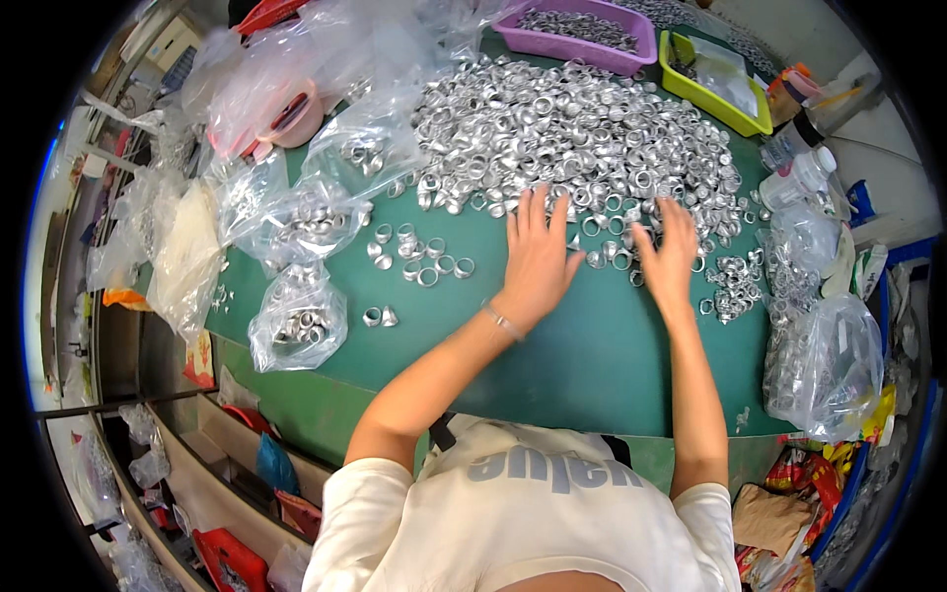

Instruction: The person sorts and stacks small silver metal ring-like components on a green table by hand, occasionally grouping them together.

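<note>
A broad heap of silver metal rings (572,128) covers the far middle of the green table (582,365). My left hand (538,247) lies over the heap's near edge, palm down, its fingers stretched out and touching rings. To its right, my right hand (671,252) rests at the same edge with thumb and fingers apart. Several loose rings sit between the two hands. Left of my left hand, a small group of rings (424,259) is spread on the table, with two more (379,317) nearer me. Whether any ring is under my palms is hidden.
Clear plastic bags with rings (299,316) stand at the left. A purple basket (582,44) and a yellow-green tray (745,116) are at the back. On the right are a small pile of rings (735,286), a white bottle (799,180) and a bulging clear bag (829,365).
</note>
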`<action>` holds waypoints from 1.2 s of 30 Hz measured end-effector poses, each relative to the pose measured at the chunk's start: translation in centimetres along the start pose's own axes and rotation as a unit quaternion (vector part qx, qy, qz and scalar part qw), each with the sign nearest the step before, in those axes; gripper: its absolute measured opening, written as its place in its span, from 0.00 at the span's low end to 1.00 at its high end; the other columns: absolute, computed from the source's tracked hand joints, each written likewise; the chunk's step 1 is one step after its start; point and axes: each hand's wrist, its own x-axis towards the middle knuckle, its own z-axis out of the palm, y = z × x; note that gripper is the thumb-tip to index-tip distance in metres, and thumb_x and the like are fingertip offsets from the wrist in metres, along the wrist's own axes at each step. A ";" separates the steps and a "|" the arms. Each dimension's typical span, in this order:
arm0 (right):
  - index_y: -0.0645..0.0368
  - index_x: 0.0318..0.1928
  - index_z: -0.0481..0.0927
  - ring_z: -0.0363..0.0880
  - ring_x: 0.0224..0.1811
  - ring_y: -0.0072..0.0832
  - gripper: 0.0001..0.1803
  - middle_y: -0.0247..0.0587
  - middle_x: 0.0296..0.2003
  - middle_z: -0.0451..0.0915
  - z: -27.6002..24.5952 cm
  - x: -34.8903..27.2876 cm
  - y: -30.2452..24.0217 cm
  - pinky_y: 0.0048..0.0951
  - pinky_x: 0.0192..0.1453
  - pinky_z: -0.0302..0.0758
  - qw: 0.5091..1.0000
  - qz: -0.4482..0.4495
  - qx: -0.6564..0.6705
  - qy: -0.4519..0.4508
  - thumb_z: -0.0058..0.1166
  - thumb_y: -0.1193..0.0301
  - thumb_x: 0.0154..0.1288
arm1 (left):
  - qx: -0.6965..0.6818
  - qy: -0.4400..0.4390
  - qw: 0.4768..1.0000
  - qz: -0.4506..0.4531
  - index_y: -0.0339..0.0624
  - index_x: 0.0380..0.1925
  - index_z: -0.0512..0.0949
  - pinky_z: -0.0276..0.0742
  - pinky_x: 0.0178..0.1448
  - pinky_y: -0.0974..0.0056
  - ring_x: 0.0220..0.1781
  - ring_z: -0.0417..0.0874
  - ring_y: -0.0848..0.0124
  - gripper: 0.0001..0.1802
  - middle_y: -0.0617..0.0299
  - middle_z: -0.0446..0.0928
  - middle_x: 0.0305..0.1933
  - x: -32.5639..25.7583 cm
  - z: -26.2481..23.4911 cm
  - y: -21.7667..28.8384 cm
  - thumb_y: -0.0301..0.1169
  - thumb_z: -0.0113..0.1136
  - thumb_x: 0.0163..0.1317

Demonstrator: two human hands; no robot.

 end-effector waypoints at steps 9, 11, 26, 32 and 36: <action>0.64 0.62 0.65 0.50 0.69 0.59 0.31 0.55 0.64 0.61 1.6 -1.8 -3.3 0.56 0.67 0.52 0.998 0.010 0.037 -0.057 0.53 0.58 0.65 | 0.062 -0.021 0.997 -0.043 0.42 0.61 0.67 0.49 0.67 0.34 0.71 0.52 0.42 0.36 0.44 0.55 0.68 2.2 4.2 -0.9 0.43 0.67 0.53; 0.63 0.62 0.66 0.52 0.68 0.59 0.30 0.54 0.64 0.61 2.1 -0.6 -3.0 0.55 0.67 0.52 0.999 0.001 0.037 -0.033 0.52 0.57 0.65 | 0.049 -0.007 0.998 -0.034 0.43 0.61 0.66 0.49 0.67 0.34 0.71 0.51 0.42 0.36 0.44 0.56 0.68 2.6 4.3 -1.1 0.43 0.66 0.54; 0.59 0.51 0.77 0.62 0.64 0.48 0.22 0.43 0.55 0.73 -0.8 -5.1 -4.0 0.48 0.64 0.59 0.977 -0.124 0.090 -0.147 0.62 0.67 0.55 | -0.125 -0.046 0.991 0.009 0.34 0.54 0.69 0.66 0.63 0.53 0.61 0.66 0.45 0.23 0.42 0.61 0.62 -1.9 2.0 0.7 0.20 0.57 0.56; 0.56 0.42 0.80 0.69 0.60 0.38 0.13 0.37 0.52 0.75 -4.7 -5.9 -2.7 0.47 0.67 0.57 0.945 -0.212 0.123 -0.217 0.62 0.71 0.55 | -0.145 -0.109 0.979 0.093 0.41 0.51 0.73 0.68 0.63 0.53 0.61 0.68 0.49 0.23 0.50 0.67 0.58 -5.8 0.1 1.3 0.16 0.57 0.52; 0.57 0.39 0.80 0.70 0.59 0.38 0.10 0.35 0.50 0.77 -6.7 -6.2 -2.0 0.48 0.67 0.57 0.958 -0.184 0.105 -0.195 0.61 0.74 0.55 | -0.130 -0.142 0.969 0.154 0.42 0.48 0.75 0.68 0.63 0.53 0.61 0.68 0.51 0.23 0.54 0.70 0.56 -7.6 -0.8 0.6 0.15 0.57 0.49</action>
